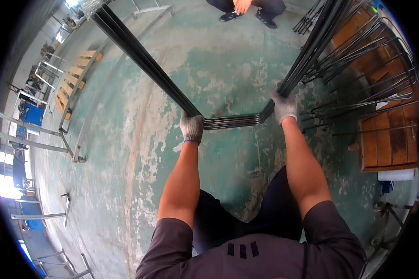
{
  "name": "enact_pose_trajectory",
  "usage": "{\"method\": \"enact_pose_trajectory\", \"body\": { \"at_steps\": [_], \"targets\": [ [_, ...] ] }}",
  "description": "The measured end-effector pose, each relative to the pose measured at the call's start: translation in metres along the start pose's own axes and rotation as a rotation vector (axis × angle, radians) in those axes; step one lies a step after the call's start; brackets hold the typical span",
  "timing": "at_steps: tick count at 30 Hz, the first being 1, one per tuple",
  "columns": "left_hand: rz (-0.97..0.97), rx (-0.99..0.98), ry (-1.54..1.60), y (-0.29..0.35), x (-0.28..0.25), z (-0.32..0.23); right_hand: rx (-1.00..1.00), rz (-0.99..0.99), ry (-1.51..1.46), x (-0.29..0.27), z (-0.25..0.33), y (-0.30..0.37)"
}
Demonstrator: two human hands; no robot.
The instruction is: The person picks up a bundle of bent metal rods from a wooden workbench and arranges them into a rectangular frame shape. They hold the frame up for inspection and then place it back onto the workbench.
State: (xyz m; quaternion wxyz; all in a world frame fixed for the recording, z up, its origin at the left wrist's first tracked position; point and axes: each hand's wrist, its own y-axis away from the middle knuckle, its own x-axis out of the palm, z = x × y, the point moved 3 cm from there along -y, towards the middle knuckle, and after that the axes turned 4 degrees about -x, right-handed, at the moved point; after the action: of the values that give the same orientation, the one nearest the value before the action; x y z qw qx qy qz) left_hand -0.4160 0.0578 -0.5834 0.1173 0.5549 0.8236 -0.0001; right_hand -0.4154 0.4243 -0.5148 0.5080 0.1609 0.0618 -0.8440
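A bundle of black bent metal tubes (233, 122), nested together in a U shape, spans the space in front of me. My left hand (191, 128), in a grey knitted work glove, grips the bundle at its left bend. At the right bend my right hand (284, 107), gloved alike, is closed round the tubes. Both long legs of the bundle run away from me, and clear wrapping (92, 6) covers the far end of the left one. The fingers of both hands are partly hidden behind the tubes.
On the right, many thin bent rods (368, 60) jut out beside wooden crates (388, 139). A person's hand (242, 5) and dark shoes show at the far edge. A wooden pallet (77, 76) and a metal frame (65, 139) are on the left of the worn green floor (228, 167).
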Motion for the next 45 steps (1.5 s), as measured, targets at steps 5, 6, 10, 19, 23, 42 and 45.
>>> {"method": "enact_pose_trajectory", "body": {
  "at_steps": [5,6,10,19,23,42,45],
  "targets": [
    [0.017,-0.033,0.053,-0.001,0.002,0.005,-0.017,-0.041,0.041,0.002,-0.009,-0.005],
    [0.014,-0.040,0.041,0.000,0.003,0.004,-0.033,-0.034,-0.004,0.002,-0.012,-0.008],
    [-0.002,-0.049,-0.005,-0.004,0.002,0.010,-0.055,-0.006,-0.073,0.006,-0.015,-0.010],
    [0.011,-0.042,0.019,-0.001,0.003,0.007,-0.093,-0.027,-0.119,0.007,-0.014,-0.010],
    [0.018,-0.039,0.020,0.002,0.002,0.000,-0.089,-0.033,-0.115,0.007,-0.014,-0.010],
    [0.008,-0.087,0.032,0.000,0.001,0.014,-0.054,0.022,-0.134,0.006,0.001,-0.001],
    [0.054,-0.122,0.128,0.012,0.006,-0.007,-0.053,0.045,-0.161,0.002,-0.019,-0.015]
  ]
}}
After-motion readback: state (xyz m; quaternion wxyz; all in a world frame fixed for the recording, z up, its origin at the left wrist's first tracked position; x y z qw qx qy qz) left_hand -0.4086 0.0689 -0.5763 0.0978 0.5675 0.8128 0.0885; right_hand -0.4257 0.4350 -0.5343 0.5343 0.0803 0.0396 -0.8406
